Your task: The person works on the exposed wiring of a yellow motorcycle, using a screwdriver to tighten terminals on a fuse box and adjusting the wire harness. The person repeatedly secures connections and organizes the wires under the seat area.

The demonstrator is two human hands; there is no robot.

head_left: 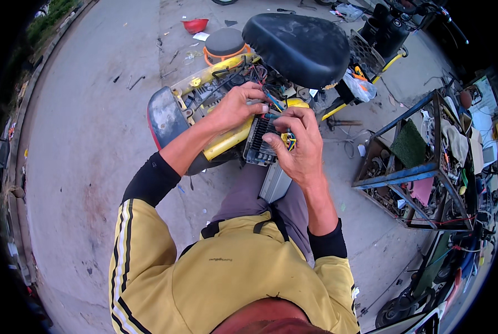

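Observation:
My left hand [237, 108] reaches over the yellow scooter frame [229, 140], thumb and fingertips closed on a thin wire. My right hand [300, 139] faces it from the other side, fingers curled in a pinch at the same wiring; its exact grip is partly hidden. A bundle of coloured wires [288, 141] shows beneath the right fingers. Just under both hands sits a black finned controller box [255, 143]. Between my knees stands a silver ribbed metal case [275, 184]. Beyond my hands, the black seat [296, 47] is raised over the open frame.
To the right stands a blue metal-frame rack [396, 177] filled with scrap parts. A hammer [345, 123] lies near the frame. Behind it are a round dark-topped stool [224, 42] and a red bowl [195, 25]. Small tools [136, 82] lie on the concrete at the left.

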